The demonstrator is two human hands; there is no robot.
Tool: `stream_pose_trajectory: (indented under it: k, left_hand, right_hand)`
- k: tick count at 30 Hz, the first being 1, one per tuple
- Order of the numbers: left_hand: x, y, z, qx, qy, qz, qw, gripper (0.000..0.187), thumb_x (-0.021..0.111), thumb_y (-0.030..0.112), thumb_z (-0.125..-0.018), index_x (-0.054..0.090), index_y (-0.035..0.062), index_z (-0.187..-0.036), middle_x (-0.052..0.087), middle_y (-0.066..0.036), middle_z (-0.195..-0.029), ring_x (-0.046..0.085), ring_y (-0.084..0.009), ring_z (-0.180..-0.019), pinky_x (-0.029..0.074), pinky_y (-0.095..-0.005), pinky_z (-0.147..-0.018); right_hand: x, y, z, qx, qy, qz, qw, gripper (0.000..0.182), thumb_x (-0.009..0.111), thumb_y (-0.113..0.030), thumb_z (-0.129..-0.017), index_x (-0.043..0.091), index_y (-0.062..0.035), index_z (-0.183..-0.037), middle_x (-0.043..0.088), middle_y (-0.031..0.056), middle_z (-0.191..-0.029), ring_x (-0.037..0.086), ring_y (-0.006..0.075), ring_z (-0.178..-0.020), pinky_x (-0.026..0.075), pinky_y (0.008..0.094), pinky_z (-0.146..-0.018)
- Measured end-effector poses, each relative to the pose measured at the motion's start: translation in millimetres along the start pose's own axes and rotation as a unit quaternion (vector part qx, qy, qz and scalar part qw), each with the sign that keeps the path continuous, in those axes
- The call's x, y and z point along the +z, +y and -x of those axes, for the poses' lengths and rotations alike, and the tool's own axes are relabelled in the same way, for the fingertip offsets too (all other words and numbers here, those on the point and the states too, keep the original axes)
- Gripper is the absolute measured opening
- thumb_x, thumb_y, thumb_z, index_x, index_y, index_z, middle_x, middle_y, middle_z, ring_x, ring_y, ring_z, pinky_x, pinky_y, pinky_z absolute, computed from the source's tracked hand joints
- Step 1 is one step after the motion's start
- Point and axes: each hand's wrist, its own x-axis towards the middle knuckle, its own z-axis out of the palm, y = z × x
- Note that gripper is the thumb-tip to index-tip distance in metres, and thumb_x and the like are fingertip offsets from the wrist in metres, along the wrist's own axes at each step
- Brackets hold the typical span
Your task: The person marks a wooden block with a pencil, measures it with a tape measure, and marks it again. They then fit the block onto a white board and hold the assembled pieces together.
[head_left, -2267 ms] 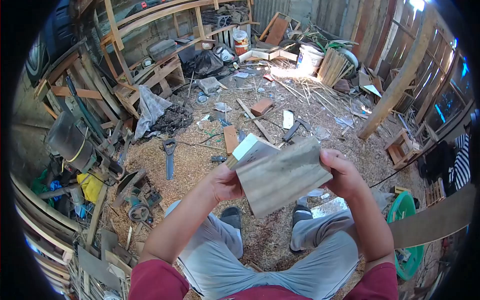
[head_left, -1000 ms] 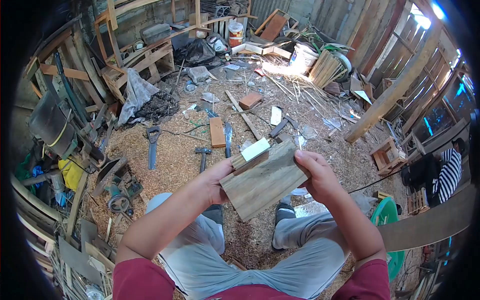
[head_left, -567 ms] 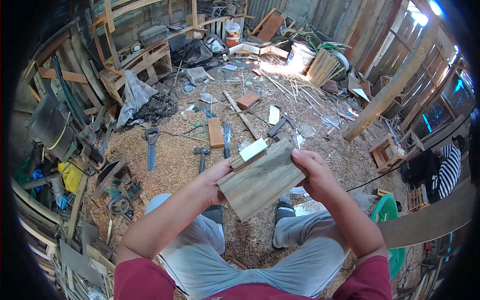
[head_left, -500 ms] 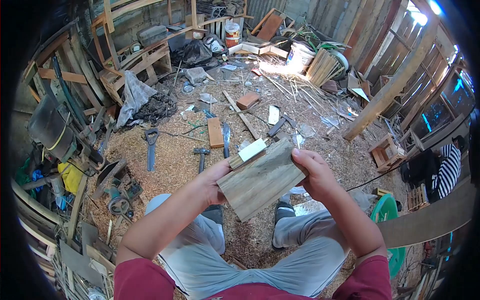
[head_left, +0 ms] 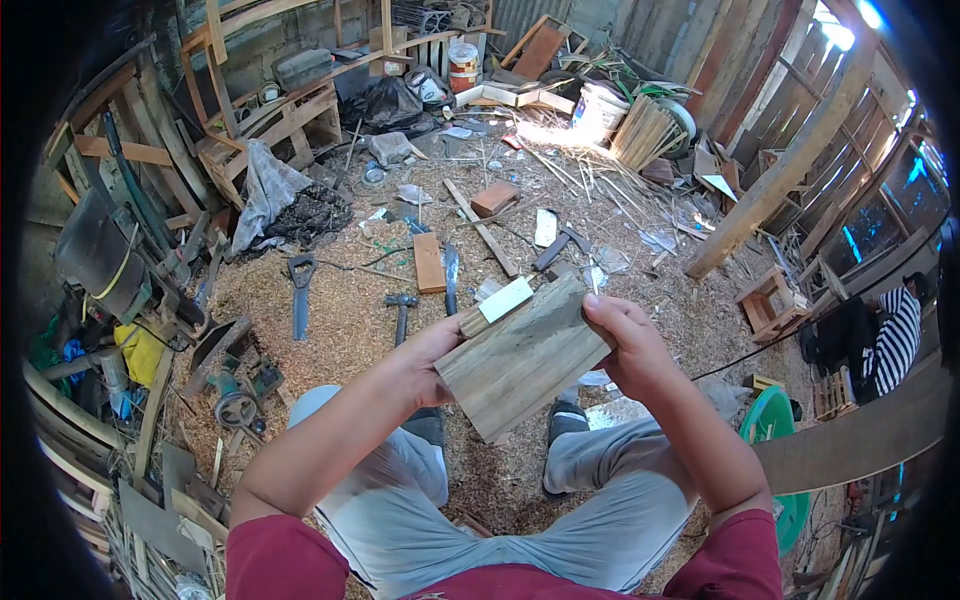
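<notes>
A short, grey-brown wooden board [head_left: 525,360] is held tilted in front of my knees, its weathered grain facing up. My left hand [head_left: 436,350] is closed on its left end, with the fingers hidden underneath. A narrower wood piece [head_left: 472,322] with a pale, whitish flat piece [head_left: 506,299] on it shows along the board's far edge, close to the left hand. My right hand [head_left: 636,345] grips the right end, thumb on top and fingers below. Beside that thumb a thin pale tip [head_left: 596,283] sticks up.
On the shavings-covered floor lie a handsaw [head_left: 301,295], a hammer [head_left: 402,318], a reddish-brown wood block [head_left: 429,263] and another block [head_left: 494,199]. A green basin [head_left: 768,425] stands at right, near a person in a striped top [head_left: 897,340]. A wooden post [head_left: 790,165] leans at right.
</notes>
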Motion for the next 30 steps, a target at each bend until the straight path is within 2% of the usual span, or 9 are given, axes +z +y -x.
stream_pose_trajectory:
  k: [3, 6, 14, 20, 26, 30]
  left_hand:
    - [0, 0, 0, 0.004, 0.001, -0.002, 1.0, 0.054, 0.055, 0.048, -0.114, 0.067, 0.0058, -0.146, 0.077, -0.014, -0.136, 0.081, -0.0235, -0.113, 0.069, -0.0448, -0.094]
    - [-1, -1, -1, 0.01, 0.008, -0.004, 1.0, 0.054, 0.055, 0.049, -0.114, 0.067, 0.0064, -0.146, 0.077, -0.014, -0.136, 0.081, -0.0235, -0.113, 0.069, -0.0447, -0.094]
    - [-9, -2, -6, 0.003, -0.016, 0.012, 1.0, 0.053, 0.055, 0.048, -0.114, 0.068, 0.0071, -0.145, 0.077, -0.014, -0.136, 0.081, -0.0233, -0.114, 0.069, -0.0447, -0.094]
    - [-1, -1, 0, 0.01, 0.011, 0.0, 1.0, 0.054, 0.055, 0.049, -0.114, 0.068, 0.0067, -0.146, 0.077, -0.014, -0.136, 0.081, -0.0238, -0.114, 0.068, -0.0443, -0.095]
    - [-16, -4, -18, 0.019, -0.049, 0.007, 0.999, 0.053, 0.056, 0.047, -0.114, 0.068, 0.0061, -0.144, 0.077, -0.014, -0.136, 0.08, -0.024, -0.114, 0.068, -0.0448, -0.096]
    - [-20, -4, -20, 0.012, -0.073, 0.022, 0.997, 0.054, 0.057, 0.045, -0.115, 0.06, 0.01, -0.156, 0.073, -0.011, -0.146, 0.078, -0.0235, -0.12, 0.067, -0.043, -0.099]
  right_hand:
    - [1, -1, 1, 0.001, 0.005, 0.004, 1.0, 0.045, 0.068, -0.042, -0.108, 0.072, -0.0026, -0.128, 0.079, 0.0088, -0.111, 0.08, 0.0189, -0.094, 0.067, 0.0384, -0.081]
    - [10, -2, 2, -0.008, 0.03, 0.016, 0.999, 0.05, 0.066, -0.051, -0.107, 0.075, -0.0052, -0.124, 0.077, 0.0026, -0.1, 0.073, 0.0101, -0.081, 0.06, 0.0281, -0.066]
    - [12, -1, 2, -0.008, 0.029, 0.006, 1.0, 0.051, 0.066, -0.052, -0.107, 0.075, -0.0054, -0.125, 0.077, 0.0038, -0.103, 0.075, 0.0119, -0.085, 0.061, 0.0294, -0.068]
    - [10, 2, -1, -0.007, 0.031, 0.001, 0.999, 0.05, 0.066, -0.051, -0.107, 0.074, -0.0058, -0.126, 0.077, 0.0035, -0.103, 0.074, 0.0117, -0.084, 0.061, 0.0291, -0.067]
    - [8, 3, -2, -0.005, 0.026, 0.005, 1.0, 0.05, 0.067, -0.052, -0.106, 0.074, -0.006, -0.125, 0.076, 0.0026, -0.102, 0.074, 0.0113, -0.083, 0.06, 0.0289, -0.066]
    - [9, 3, -3, -0.006, 0.025, 0.0, 1.0, 0.051, 0.067, -0.052, -0.106, 0.074, -0.006, -0.126, 0.077, 0.0025, -0.103, 0.074, 0.0111, -0.084, 0.06, 0.0287, -0.066]
